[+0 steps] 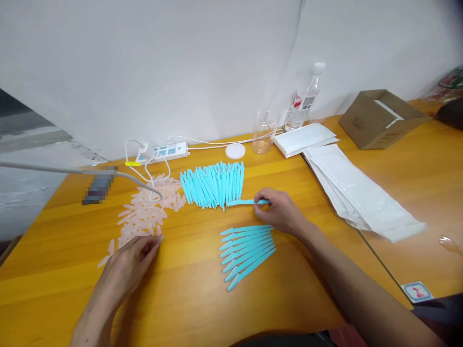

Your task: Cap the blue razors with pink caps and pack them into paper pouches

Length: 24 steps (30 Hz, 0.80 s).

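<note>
My right hand (pixel 280 211) pinches one end of a turquoise eyebrow razor (pixel 241 202), held nearly level with its other end pointing left. Just beyond it lies a dense pile of turquoise eyebrow razors (pixel 212 185). Nearer to me, several more razors (pixel 248 249) are laid side by side in a fan, blade ends to the left. At the near edge of a scattered heap of pale pink blade caps (pixel 141 212), my left hand (pixel 126 262) has thumb and forefinger closed on a pink cap (pixel 158 231); the other fingers are curled and partly hidden.
A power strip (pixel 162 152) with white cables, a round pale lid (pixel 235 151), a clear jar (pixel 263 135) and a water bottle (pixel 306 99) line the wall. White plastic bags (pixel 361 188) and a cardboard box (pixel 376 120) lie right. A grey cable (pixel 54 167) crosses the left.
</note>
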Available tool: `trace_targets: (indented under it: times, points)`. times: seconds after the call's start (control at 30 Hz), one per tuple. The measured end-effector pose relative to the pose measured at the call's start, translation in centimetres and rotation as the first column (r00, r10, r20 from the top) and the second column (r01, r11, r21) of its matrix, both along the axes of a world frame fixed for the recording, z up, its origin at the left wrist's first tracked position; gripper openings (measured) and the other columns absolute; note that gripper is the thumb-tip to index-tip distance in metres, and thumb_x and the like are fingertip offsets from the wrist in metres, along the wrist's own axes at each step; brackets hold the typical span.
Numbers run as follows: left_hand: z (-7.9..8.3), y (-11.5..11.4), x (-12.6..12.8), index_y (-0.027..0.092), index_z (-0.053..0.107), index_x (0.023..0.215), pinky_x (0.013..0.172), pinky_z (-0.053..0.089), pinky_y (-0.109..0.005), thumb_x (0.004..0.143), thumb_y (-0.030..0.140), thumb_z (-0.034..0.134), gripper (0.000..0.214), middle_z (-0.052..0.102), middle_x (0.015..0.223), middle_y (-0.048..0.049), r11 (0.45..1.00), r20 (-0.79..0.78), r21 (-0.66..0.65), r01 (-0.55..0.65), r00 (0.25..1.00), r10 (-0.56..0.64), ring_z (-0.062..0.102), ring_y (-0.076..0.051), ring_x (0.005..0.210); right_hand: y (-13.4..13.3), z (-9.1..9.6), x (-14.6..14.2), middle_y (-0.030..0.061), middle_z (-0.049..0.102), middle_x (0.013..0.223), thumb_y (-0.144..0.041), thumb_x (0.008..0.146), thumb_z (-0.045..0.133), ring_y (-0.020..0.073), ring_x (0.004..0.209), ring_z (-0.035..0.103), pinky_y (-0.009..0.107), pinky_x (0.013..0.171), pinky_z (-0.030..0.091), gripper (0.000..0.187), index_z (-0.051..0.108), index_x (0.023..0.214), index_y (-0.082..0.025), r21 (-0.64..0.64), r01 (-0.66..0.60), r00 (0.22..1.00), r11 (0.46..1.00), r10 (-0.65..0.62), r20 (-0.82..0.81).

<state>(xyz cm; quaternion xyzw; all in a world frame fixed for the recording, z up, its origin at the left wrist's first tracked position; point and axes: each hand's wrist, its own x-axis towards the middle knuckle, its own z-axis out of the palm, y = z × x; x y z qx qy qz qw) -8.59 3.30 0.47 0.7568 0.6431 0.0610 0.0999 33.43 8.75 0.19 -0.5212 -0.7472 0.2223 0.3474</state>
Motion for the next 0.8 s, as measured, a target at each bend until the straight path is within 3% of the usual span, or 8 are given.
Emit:
trace_targets:
  times: [0.13, 0.37, 0.57, 0.7, 0.8]
  points:
    - [0.4, -0.6, 1.2, 0.026, 0.069, 0.104, 0.079, 0.055, -0.03, 0.094, 0.048, 0.05, 0.031, 0.075, 0.102, -0.0029, 0.998, 0.071, 0.048, 0.048, 0.996, -0.051, 0.071, -0.021, 0.088, -1.0, -0.4, -0.8, 0.0012, 0.065, 0.079, -0.016, 0.082, 0.062, 0.0142, 0.074, 0.059, 0.024, 0.07, 0.043, 0.005, 0.06, 0.078, -0.02, -0.019, -0.153, 0.987, 0.988, 0.152, -0.049]
    - [0.4, -1.9, 6.0, 0.023, 0.067, 0.11, 0.089, 0.055, -0.031, 0.098, 0.032, 0.048, 0.024, 0.071, 0.108, -0.0072, 0.97, 0.244, 0.198, 0.141, 0.951, -0.188, 0.068, -0.02, 0.099, -1.7, -0.3, -1.6, -0.0002, 0.067, 0.081, -0.018, 0.084, 0.062, 0.0129, 0.07, 0.059, 0.023, 0.067, 0.042, 0.003, 0.061, 0.085, -0.02, -0.138, -0.194, 0.98, 0.971, 0.197, 0.007]
    - [0.3, -4.4, 6.8, 0.029, 0.066, 0.122, 0.085, 0.058, -0.029, 0.095, 0.037, 0.056, 0.031, 0.068, 0.117, -0.0061, 0.978, 0.206, 0.152, 0.141, 0.964, -0.171, 0.068, -0.021, 0.104, -1.9, -0.7, -1.8, 0.0017, 0.068, 0.084, -0.015, 0.083, 0.06, 0.015, 0.075, 0.063, 0.024, 0.07, 0.044, 0.006, 0.061, 0.087, -0.02, -0.162, -0.17, 0.984, 0.972, 0.175, 0.017]
    - [-0.6, -4.5, 8.1, 0.027, 0.066, 0.122, 0.076, 0.059, -0.029, 0.092, 0.044, 0.06, 0.035, 0.07, 0.112, -0.0061, 0.982, 0.108, 0.166, 0.096, 0.988, -0.115, 0.071, -0.02, 0.09, -1.8, -1.1, -1.9, 0.0023, 0.067, 0.084, -0.014, 0.084, 0.06, 0.0154, 0.076, 0.062, 0.025, 0.07, 0.045, 0.006, 0.061, 0.087, -0.019, -0.141, -0.188, 0.981, 0.972, 0.193, 0.023]
    - [-1.4, -4.1, 9.1, 0.023, 0.069, 0.117, 0.076, 0.059, -0.03, 0.098, 0.035, 0.051, 0.029, 0.071, 0.106, -0.0075, 0.971, 0.036, 0.192, 0.143, 0.988, -0.152, 0.072, -0.02, 0.086, -1.9, -1.2, -2.0, 0.0025, 0.066, 0.085, -0.013, 0.084, 0.059, 0.0155, 0.077, 0.062, 0.025, 0.071, 0.045, 0.007, 0.06, 0.088, -0.019, -0.114, -0.203, 0.977, 0.973, 0.208, 0.038]
